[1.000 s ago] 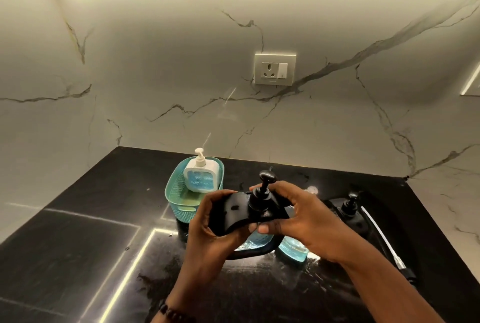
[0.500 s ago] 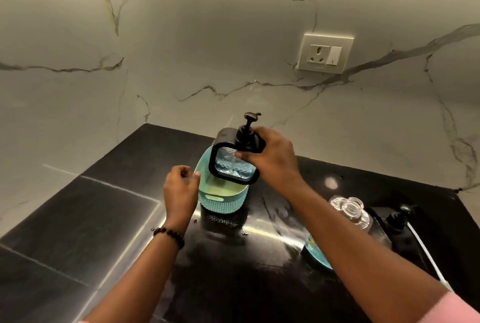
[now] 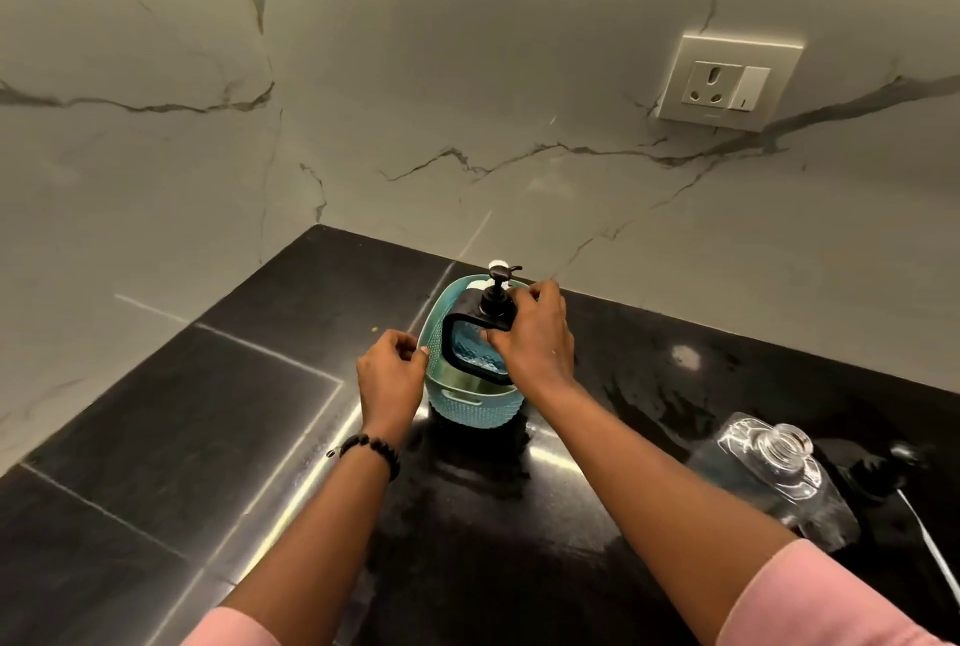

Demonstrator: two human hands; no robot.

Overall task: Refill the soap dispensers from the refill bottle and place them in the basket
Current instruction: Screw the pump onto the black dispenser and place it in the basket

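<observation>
Black stone countertop (image 3: 171, 411), glossy, with pale seam lines across its left part; grey-veined marble wall (image 3: 415, 74) behind it. Left hand (image 3: 390, 375) at the left rim of the teal basket (image 3: 475, 404), fingers loosely curled, fingertips at or just touching the rim; whether it actually grips the rim I cannot tell. Dark beaded bracelet (image 3: 370, 450) on that wrist. Basket stands on the counter near the back wall, textured outer wall, handle slot facing the camera. Black-framed soap dispenser (image 3: 470, 349) sits upright inside it, blue liquid visible through the clear window, black pump head (image 3: 500, 276) on top. A white pump top (image 3: 497, 264) of a second dispenser peeks out just behind, mostly hidden. Right hand (image 3: 532, 333) holds the black dispenser: fingers wrapped over its top by the pump collar, thumb on the front frame. Wall socket with switch (image 3: 727, 84) upper right. Clear refill bottle (image 3: 779, 474), uncapped, stands well apart to the right on the counter. Another black pump (image 3: 883, 479) beside it, blurred. Pink sleeves (image 3: 810, 598) at bottom edge.
</observation>
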